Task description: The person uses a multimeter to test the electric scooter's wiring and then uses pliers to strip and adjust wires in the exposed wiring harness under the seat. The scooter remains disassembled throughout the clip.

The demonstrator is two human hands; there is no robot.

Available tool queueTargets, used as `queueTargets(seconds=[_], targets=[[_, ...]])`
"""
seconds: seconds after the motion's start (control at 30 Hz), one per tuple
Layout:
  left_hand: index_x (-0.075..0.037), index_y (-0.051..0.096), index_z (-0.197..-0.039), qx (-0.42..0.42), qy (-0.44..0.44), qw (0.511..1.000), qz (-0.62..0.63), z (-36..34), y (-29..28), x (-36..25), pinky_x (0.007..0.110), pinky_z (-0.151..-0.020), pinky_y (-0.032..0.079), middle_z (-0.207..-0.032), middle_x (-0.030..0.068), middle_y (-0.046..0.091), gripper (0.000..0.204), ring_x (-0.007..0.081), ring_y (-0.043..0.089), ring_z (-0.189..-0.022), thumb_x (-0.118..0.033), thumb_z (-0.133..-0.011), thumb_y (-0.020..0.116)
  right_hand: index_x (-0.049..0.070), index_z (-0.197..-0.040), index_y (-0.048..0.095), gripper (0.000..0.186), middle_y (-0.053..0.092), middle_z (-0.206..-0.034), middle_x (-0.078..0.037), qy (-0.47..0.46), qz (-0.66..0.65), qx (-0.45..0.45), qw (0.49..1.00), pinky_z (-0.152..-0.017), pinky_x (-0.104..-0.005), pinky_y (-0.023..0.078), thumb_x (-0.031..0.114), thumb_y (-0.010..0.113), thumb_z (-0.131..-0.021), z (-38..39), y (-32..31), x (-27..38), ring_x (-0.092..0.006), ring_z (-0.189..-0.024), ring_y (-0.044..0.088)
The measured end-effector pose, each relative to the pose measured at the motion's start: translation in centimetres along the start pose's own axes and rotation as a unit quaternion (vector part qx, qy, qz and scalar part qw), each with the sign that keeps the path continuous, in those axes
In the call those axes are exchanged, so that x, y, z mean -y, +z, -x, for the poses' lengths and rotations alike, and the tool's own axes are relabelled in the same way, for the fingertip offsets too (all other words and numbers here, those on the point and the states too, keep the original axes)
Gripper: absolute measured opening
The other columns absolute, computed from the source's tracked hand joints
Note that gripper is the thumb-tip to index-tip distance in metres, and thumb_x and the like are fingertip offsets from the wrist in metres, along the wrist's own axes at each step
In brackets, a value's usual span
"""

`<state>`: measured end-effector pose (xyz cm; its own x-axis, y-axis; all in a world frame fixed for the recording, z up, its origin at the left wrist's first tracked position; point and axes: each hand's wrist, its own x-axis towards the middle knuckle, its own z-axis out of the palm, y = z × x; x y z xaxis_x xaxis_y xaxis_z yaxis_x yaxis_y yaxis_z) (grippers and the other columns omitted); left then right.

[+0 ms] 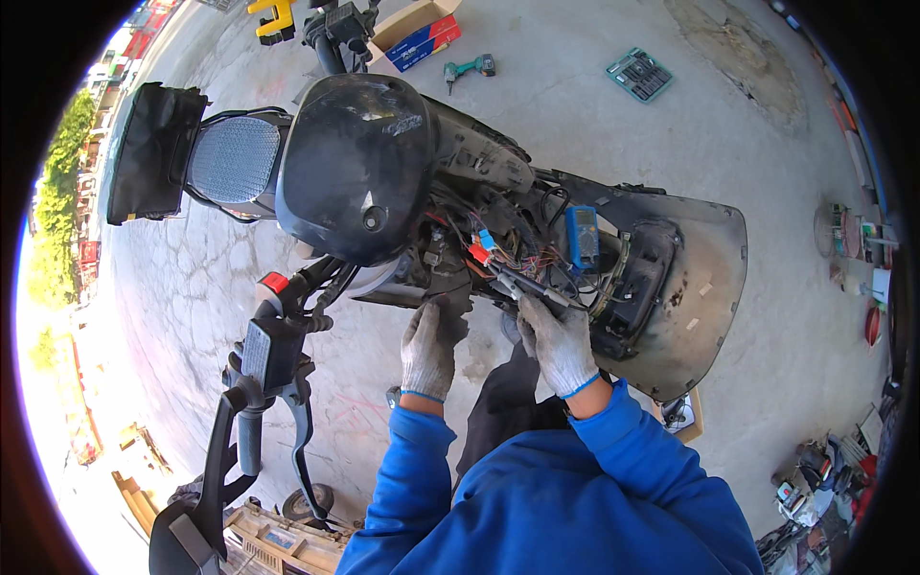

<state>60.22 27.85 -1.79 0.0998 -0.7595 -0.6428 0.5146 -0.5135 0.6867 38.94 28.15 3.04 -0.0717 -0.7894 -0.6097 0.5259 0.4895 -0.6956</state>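
Both hands wear whitish knit gloves with dirty fingers, at the opened front of a dark scooter body [460, 158]. My left hand [429, 355] is closed at the near edge of the opening, and what its fingers hold is hidden. Curled fingers of my right hand [558, 347] meet a long dark grey, sleeve-like piece [533, 286]. Just beyond lie tangled coloured wires [517, 257], with an orange-red connector [478, 253] and a light blue connector [487, 239]. A blue multimeter [582, 238] rests among the parts to the right of the wires.
The handlebar [251, 436] with its brake lever juts out at the left. A scuffed dark panel [704, 278] spreads to the right. On the concrete floor beyond are a green cordless drill [470, 69], an open cardboard box [414, 34] and a bit set case [639, 75].
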Motion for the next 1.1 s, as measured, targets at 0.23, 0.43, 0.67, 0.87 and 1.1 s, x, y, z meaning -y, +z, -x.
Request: queueTargets(seconds=[0.23, 0.43, 0.67, 0.87, 1.1], targets=[[-0.001, 0.065, -0.127, 0.005, 0.005, 1.000, -0.023, 1.5, -1.2, -0.7, 0.038, -0.082, 0.059, -0.113, 0.0128, 0.074, 0.032, 0.0235, 0.072, -0.097, -0.027, -0.108, 0.062, 0.005, -0.093, 0.070, 0.018, 0.062, -0.068, 0.000, -0.019, -0.024, -0.016, 0.999, -0.045, -0.0241, 0.034, 0.020, 0.068, -0.103, 0.3, -0.1, -0.6, -0.0070, -0.051, 0.051], [-0.001, 0.065, -0.131, 0.079, 0.042, 0.994, -0.058, -2.2, 2.1, -2.2, 0.042, -0.096, 0.058, -0.122, 0.0160, 0.072, 0.029, 0.0284, 0.071, -0.108, -0.012, -0.105, 0.060, 0.006, -0.095, 0.069, 0.010, 0.063, -0.074, 0.002, 0.024, -0.051, -0.024, 0.998, -0.048, -0.0247, 0.040, 0.015, 0.069, -0.100, 0.7, -0.4, -0.6, -0.0063, -0.056, 0.053], [0.001, 0.062, -0.134, 0.129, -0.006, 0.992, -0.011, -4.4, 7.4, -3.6, 0.041, -0.099, 0.057, -0.126, 0.0155, 0.070, 0.031, 0.0267, 0.069, -0.114, -0.014, -0.106, 0.061, 0.006, -0.099, 0.070, 0.014, 0.063, -0.069, -0.001, 0.021, -0.066, 0.002, 0.998, -0.044, -0.0261, 0.038, 0.020, 0.068, -0.101, 0.5, -1.0, -1.1, -0.0096, -0.052, 0.054], [-0.005, 0.069, -0.126, 0.170, 0.028, 0.985, -0.020, -6.7, 5.9, -2.4, 0.050, -0.096, 0.053, -0.122, 0.0122, 0.073, 0.026, 0.0280, 0.066, -0.115, -0.021, -0.108, 0.058, 0.006, -0.104, 0.068, 0.013, 0.063, -0.070, -0.002, 0.031, -0.097, 0.020, 0.995, -0.043, -0.0262, 0.039, 0.019, 0.068, -0.100, 0.2, -1.2, -1.9, -0.0099, -0.052, 0.055], [-0.005, 0.070, -0.123, 0.162, 0.013, 0.986, -0.020, -6.9, 5.5, -2.4, 0.049, -0.098, 0.053, -0.119, 0.0118, 0.074, 0.024, 0.0275, 0.067, -0.114, -0.019, -0.108, 0.059, 0.007, -0.107, 0.067, 0.015, 0.063, -0.071, -0.002, 0.022, -0.115, 0.011, 0.993, -0.043, -0.0260, 0.039, 0.020, 0.069, -0.100, -0.2, -1.3, -3.2, -0.0095, -0.052, 0.055]])
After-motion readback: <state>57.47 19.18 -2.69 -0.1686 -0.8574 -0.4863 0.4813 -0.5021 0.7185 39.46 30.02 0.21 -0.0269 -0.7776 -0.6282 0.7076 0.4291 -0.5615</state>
